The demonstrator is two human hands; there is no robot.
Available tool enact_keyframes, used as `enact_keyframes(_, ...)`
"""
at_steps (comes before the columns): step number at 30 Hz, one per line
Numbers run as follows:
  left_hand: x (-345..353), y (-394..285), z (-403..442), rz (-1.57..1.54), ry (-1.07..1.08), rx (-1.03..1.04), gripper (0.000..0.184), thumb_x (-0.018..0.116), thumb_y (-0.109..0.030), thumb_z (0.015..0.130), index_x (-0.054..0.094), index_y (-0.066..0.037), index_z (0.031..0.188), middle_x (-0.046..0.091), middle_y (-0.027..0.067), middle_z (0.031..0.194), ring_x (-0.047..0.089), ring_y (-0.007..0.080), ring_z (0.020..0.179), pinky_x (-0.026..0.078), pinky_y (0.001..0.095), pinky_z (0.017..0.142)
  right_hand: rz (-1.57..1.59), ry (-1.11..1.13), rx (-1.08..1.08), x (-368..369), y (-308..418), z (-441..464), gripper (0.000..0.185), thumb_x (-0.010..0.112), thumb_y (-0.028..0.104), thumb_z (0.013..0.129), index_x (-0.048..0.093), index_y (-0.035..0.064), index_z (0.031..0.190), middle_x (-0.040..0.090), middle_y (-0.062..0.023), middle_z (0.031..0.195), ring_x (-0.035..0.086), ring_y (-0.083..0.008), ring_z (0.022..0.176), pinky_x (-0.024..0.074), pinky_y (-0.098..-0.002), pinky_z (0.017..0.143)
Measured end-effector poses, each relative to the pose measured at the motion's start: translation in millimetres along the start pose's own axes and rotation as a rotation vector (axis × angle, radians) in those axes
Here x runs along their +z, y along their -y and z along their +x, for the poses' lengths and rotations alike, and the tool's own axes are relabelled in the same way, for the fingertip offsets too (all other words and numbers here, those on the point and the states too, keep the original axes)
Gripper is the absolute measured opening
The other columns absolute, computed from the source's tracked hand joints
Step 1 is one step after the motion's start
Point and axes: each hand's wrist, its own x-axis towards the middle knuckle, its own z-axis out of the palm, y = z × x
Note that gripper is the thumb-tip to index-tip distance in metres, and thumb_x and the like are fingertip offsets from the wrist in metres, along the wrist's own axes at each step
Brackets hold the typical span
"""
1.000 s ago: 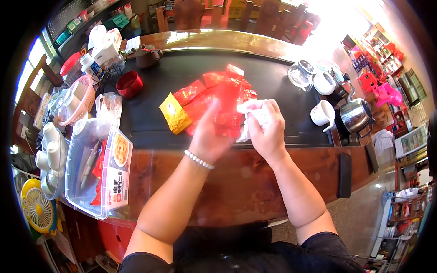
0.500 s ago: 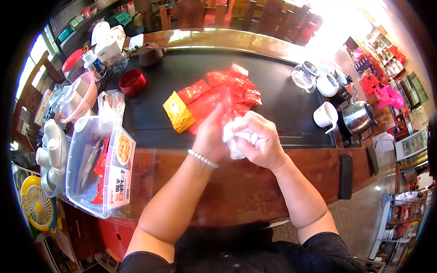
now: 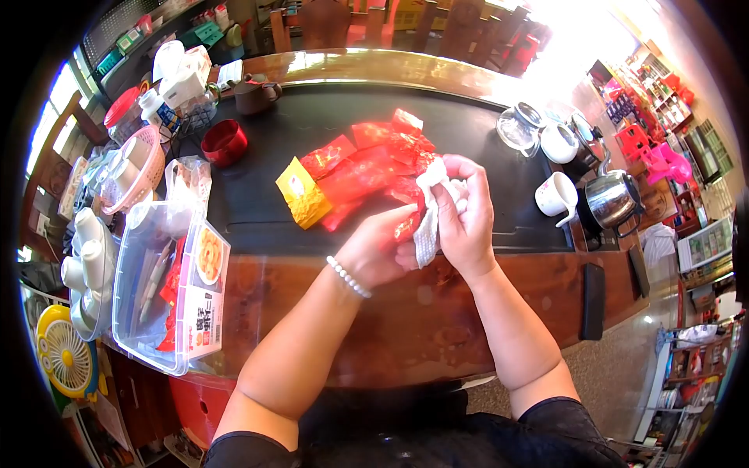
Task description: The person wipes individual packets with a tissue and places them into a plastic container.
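Observation:
My left hand (image 3: 378,248), with a beaded bracelet at the wrist, is closed on a small red packet (image 3: 407,226). Gripped in my right hand (image 3: 465,220) is a crumpled white cloth (image 3: 427,234), which hangs down against the packet and my left fingertips. Just beyond both hands, several shiny red packets (image 3: 367,168) lie in a pile on the black tray (image 3: 484,187). A yellow packet (image 3: 303,193) rests at the pile's left side.
At the left stand a clear plastic box (image 3: 152,343), a pink basket (image 3: 150,168) and a red bowl (image 3: 224,143). To the right are a white cup (image 3: 555,195), a steel kettle (image 3: 610,199), a glass pot (image 3: 519,131) and a black phone-like object (image 3: 592,302).
The white cloth first moved toward my left hand, then back up and right with my right hand. A red packet now shows in my left hand, which has shifted slightly right.

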Motion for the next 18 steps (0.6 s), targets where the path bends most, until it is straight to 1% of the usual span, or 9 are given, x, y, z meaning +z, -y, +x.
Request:
enact_keyframes(2, 8.2, 1.3, -3.3, 0.019, -0.101, -0.022, 0.025, 0.046, -0.031, 0.1, 0.058, -0.01, 0.094, 0.052, -0.002, 0.07, 0.041, 0.0075, 0.053, 0.032, 0.0216, 0.048, 0.204, -0.029, 0.156, 1.3, 5.7, 2.5, 0.027, 0.064, 0.011, 0.092, 0.056, -0.0011, 0.114, 0.064, -0.0081, 0.103, 0.061, -0.0136, 0.09, 0.05, -0.0272, 0.08)
enact_keyframes(3, -0.9, 1.2, -1.3, -0.014, -0.019, -0.056, 0.027, 0.047, -0.033, 0.1, 0.059, -0.009, 0.098, 0.056, -0.0008, 0.076, 0.047, 0.0093, 0.059, 0.038, 0.0232, 0.051, 0.307, -0.043, 0.233, 1.5, 7.8, 3.5, 0.028, 0.066, 0.011, 0.09, 0.058, -0.0013, 0.114, 0.064, -0.0097, 0.105, 0.062, -0.0145, 0.093, 0.0499, -0.0285, 0.082)
enact_keyframes(4, -14.4, 0.4, 1.9, -0.047, 0.064, -0.09, 0.029, 0.047, -0.035, 0.099, 0.06, -0.009, 0.101, 0.06, 0.0004, 0.082, 0.054, 0.0111, 0.066, 0.043, 0.0248, 0.055, 0.593, 0.111, 0.502, -3.5, 9.4, 1.4, 0.029, 0.065, 0.014, 0.092, 0.058, -0.0011, 0.116, 0.066, -0.0075, 0.102, 0.061, -0.0106, 0.091, 0.0502, -0.026, 0.081)
enact_keyframes(5, -27.0, 0.3, 3.9, -0.08, 0.146, -0.122, 0.032, 0.047, -0.037, 0.099, 0.061, -0.009, 0.105, 0.064, 0.0016, 0.088, 0.061, 0.013, 0.072, 0.049, 0.0264, 0.058, 0.534, 0.124, 0.501, -3.6, 12.8, 0.9, 0.028, 0.065, 0.014, 0.092, 0.059, -0.001, 0.114, 0.067, -0.0072, 0.1, 0.061, -0.0103, 0.089, 0.0504, -0.0255, 0.08)
enact_keyframes(8, 12.7, 2.5, -2.9, 0.103, -0.308, 0.04, 0.032, 0.052, -0.041, 0.097, 0.062, -0.014, 0.111, 0.067, -0.0003, 0.098, 0.064, 0.0148, 0.085, 0.053, 0.0325, 0.07, 0.325, 0.114, 0.458, -1.4, 11.5, -0.7, 0.021, 0.064, 0.015, 0.093, 0.063, -0.0005, 0.107, 0.069, -0.0054, 0.092, 0.062, -0.0092, 0.081, 0.0513, -0.0256, 0.074)
enact_keyframes(11, 36.9, -0.8, -3.7, 0.1, -0.373, 0.189, 0.031, 0.057, -0.042, 0.095, 0.062, -0.018, 0.115, 0.067, -0.0025, 0.105, 0.064, 0.0152, 0.096, 0.054, 0.0372, 0.076, 0.223, 0.128, 0.295, -3.6, 0.2, 0.8, 0.02, 0.06, 0.015, 0.098, 0.059, -0.0003, 0.111, 0.065, -0.0008, 0.093, 0.057, -0.0047, 0.083, 0.0476, -0.02, 0.075)
enact_keyframes(15, 23.4, 0.4, -0.2, 0.067, -0.203, 0.175, 0.025, 0.059, -0.033, 0.095, 0.062, -0.016, 0.113, 0.066, -0.002, 0.108, 0.062, 0.0137, 0.1, 0.052, 0.0361, 0.08, 0.013, -0.062, 0.176, -2.0, -5.8, 1.9, 0.016, 0.058, 0.007, 0.096, 0.058, -0.0003, 0.111, 0.065, -0.0077, 0.102, 0.06, -0.0109, 0.091, 0.0486, -0.0255, 0.08)
enact_keyframes(16, 19.9, 1.4, 1.1, 0.041, -0.188, 0.168, 0.024, 0.057, -0.032, 0.096, 0.062, -0.015, 0.114, 0.066, -0.0014, 0.109, 0.061, 0.0142, 0.101, 0.051, 0.0362, 0.082, -0.033, -0.089, 0.095, -1.5, -3.2, 2.7, 0.015, 0.059, 0.002, 0.092, 0.057, -0.0004, 0.107, 0.062, -0.0117, 0.104, 0.061, -0.0188, 0.093, 0.0492, -0.0308, 0.081)
enact_keyframes(18, 15.3, 4.2, 3.0, -0.011, -0.159, 0.157, 0.024, 0.053, -0.029, 0.098, 0.061, -0.013, 0.114, 0.066, -0.0002, 0.11, 0.06, 0.015, 0.103, 0.049, 0.0363, 0.087, -0.161, -0.094, 0.007, -1.6, 1.1, 2.0, 0.015, 0.061, 0.0, 0.089, 0.057, 0.0002, 0.103, 0.059, -0.0124, 0.101, 0.06, -0.0231, 0.091, 0.049, -0.033, 0.08)
